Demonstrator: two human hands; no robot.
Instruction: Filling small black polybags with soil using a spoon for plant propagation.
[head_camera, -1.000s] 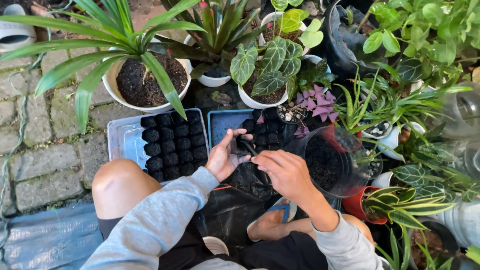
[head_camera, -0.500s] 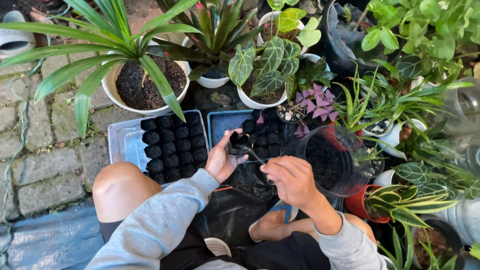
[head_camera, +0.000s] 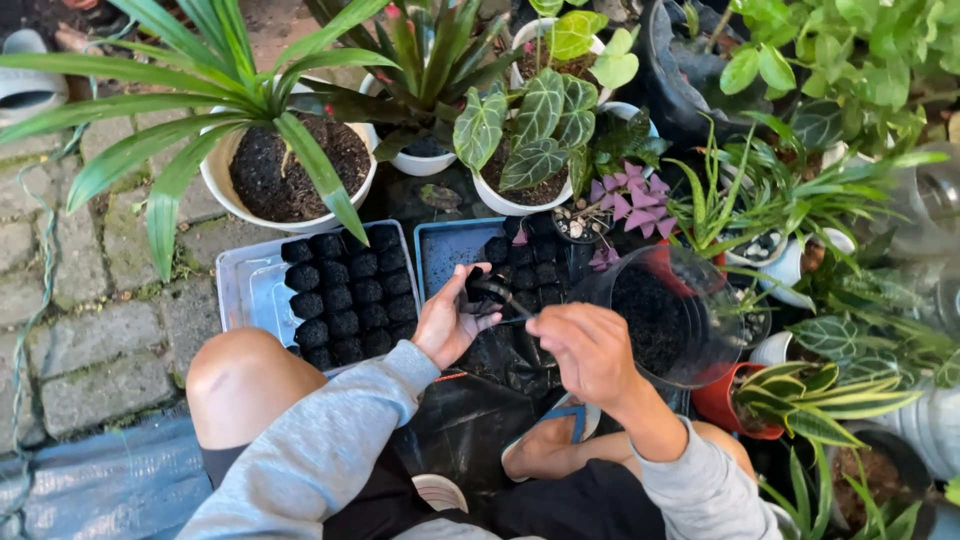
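A small black plastic seedling bag (head_camera: 478, 290), soft and crumpled, sits upright with its mouth open above the black plastic sheet (head_camera: 500, 360) — just in front of the blue tray. A thin dark tool (head_camera: 512, 309) — its tip inside the bag's mouth — slants down toward the right.

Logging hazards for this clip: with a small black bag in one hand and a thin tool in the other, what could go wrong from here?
1. The left hand pinches the small black bag only at its rim; soil may spill onto the black sheet.
2. The right hand works beside the tilted clear container of soil; an elbow nudge could tip it.
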